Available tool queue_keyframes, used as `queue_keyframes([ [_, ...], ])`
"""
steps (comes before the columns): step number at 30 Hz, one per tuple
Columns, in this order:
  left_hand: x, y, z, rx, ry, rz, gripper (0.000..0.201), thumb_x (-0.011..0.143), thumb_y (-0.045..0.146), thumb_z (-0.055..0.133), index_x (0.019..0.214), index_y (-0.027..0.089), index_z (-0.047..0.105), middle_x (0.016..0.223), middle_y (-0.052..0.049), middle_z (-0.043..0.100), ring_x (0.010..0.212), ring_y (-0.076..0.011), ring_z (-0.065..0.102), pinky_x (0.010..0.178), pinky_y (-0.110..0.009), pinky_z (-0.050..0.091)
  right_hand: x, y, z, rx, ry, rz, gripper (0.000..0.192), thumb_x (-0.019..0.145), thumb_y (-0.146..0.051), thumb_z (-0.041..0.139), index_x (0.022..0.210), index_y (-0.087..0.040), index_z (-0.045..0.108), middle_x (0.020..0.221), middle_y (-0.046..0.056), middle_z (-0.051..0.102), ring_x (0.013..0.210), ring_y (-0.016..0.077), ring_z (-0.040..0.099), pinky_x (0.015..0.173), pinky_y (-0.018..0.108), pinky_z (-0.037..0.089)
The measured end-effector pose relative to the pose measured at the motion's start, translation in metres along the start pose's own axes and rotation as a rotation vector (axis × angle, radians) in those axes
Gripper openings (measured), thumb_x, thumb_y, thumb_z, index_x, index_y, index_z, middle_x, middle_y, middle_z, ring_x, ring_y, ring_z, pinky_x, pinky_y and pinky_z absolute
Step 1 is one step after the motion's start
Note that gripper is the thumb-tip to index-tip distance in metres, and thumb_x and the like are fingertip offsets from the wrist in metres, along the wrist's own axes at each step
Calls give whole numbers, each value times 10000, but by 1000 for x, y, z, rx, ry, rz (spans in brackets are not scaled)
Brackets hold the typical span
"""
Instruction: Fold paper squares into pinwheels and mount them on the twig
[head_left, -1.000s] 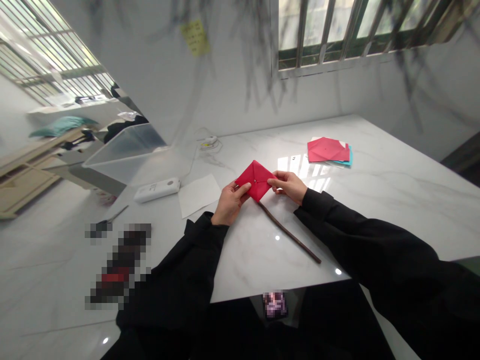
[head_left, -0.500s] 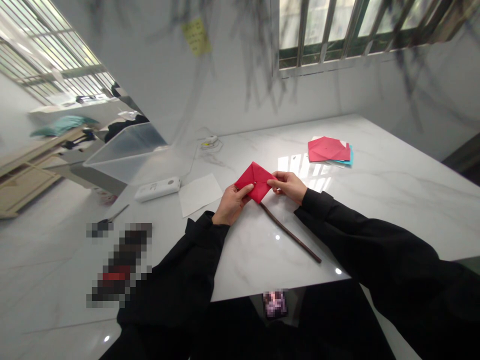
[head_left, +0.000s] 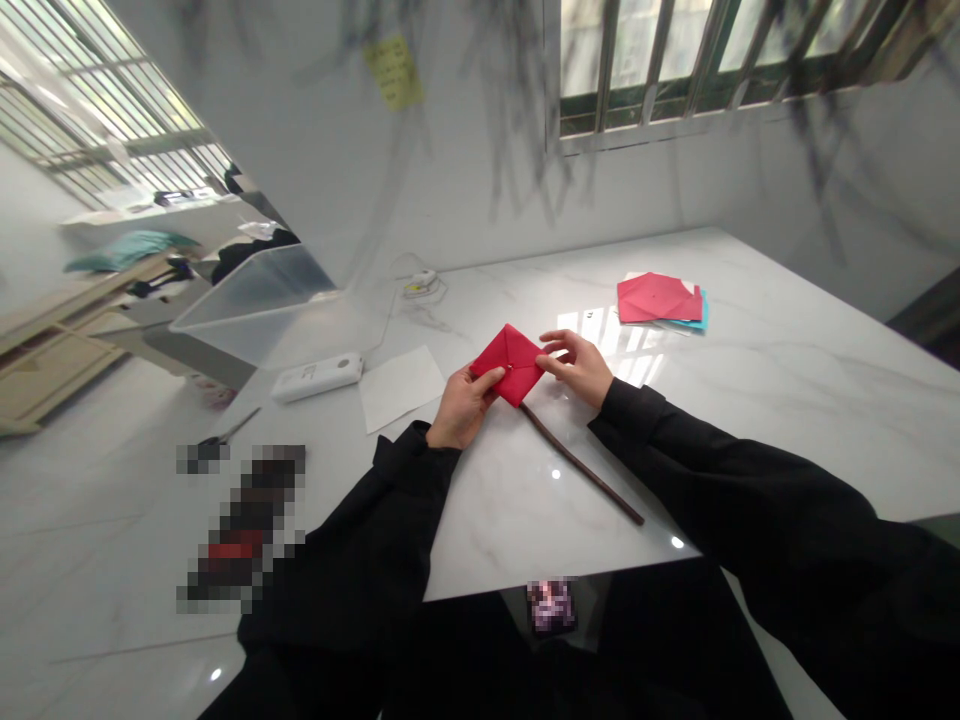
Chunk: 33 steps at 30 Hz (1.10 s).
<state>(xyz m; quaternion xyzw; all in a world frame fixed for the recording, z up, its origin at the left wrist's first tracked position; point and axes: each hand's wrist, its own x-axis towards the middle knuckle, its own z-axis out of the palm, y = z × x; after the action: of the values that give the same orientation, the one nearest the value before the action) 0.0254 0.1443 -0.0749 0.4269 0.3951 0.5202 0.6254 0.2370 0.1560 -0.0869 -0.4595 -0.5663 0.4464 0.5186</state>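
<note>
Left hand (head_left: 463,406) pinched the left corner of the folded red paper square (head_left: 511,362), thumb on top, fingers curled under. Right hand (head_left: 579,366) met the right corner with thumb and forefinger, other fingers splayed loose; looked like a light fingertip hold, not a full grip. Paper sat just off the white marble table (head_left: 750,400), near its middle, standing on one corner as a diamond. A thin brown stick (head_left: 581,467) ran from under the paper's lower corner toward the near table edge, lying on the table. A small pin or dot showed at the paper's centre; couldn't tell whether it fastened paper to stick.

Handling, my read: paper is light and thin, creases easily, flaps could spring open. Best held at opposite corners or along folded edges. Stick looked stiff but slender, probably snaps if levered.

Containers: one clear plastic bin (head_left: 259,300) at far left of the table, nothing visible inside. Loose items: white sheet (head_left: 401,385), white remote-shaped device (head_left: 316,377), stack of red and teal papers (head_left: 661,301) further right.
</note>
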Motion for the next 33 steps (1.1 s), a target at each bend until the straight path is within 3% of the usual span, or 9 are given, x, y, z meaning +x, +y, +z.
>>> queue_keyframes([
  [2,1,-1,0,6,28,22,375,711,248,887,1032,122,738,1054,-104,789,1049,-255,715,1019,-407,529,-3,-7,-2,-121,153,-166,411,797,-402,801,1155,-257,660,1146,72,689,855,196,616,715,335,511],
  [4,1,-2,1,11,46,33,374,708,249,884,1030,126,739,1044,-96,788,1033,-250,716,1020,-409,527,-6,-14,-4,-200,218,-279,320,847,-375,760,1136,-268,671,1154,73,686,912,218,607,780,360,511],
  [8,0,-3,3,19,47,32,374,705,249,880,1033,133,741,1015,-88,789,1011,-247,720,1008,-406,524,-12,-19,0,-260,98,-325,168,878,-320,743,1037,-271,716,968,60,691,896,239,591,858,394,497],
  [13,-2,-4,6,46,17,28,375,710,266,879,1039,141,750,1008,-79,792,965,-237,723,963,-387,531,-12,-12,8,-310,-54,-348,125,835,-276,805,952,-292,763,905,43,689,863,231,576,879,398,482],
  [27,-4,-13,9,176,-48,110,392,734,373,902,1031,153,772,1027,-85,796,919,-225,721,856,-331,559,-14,-10,9,-351,-136,-345,53,873,-296,771,838,-259,755,813,14,711,737,168,583,771,343,487],
  [33,-1,-14,7,134,73,83,395,726,330,888,1050,140,765,1042,-94,799,933,-238,727,885,-357,562,-13,-6,8,-258,-186,-279,134,911,-363,721,894,-233,748,848,20,748,728,158,632,718,314,517],
])
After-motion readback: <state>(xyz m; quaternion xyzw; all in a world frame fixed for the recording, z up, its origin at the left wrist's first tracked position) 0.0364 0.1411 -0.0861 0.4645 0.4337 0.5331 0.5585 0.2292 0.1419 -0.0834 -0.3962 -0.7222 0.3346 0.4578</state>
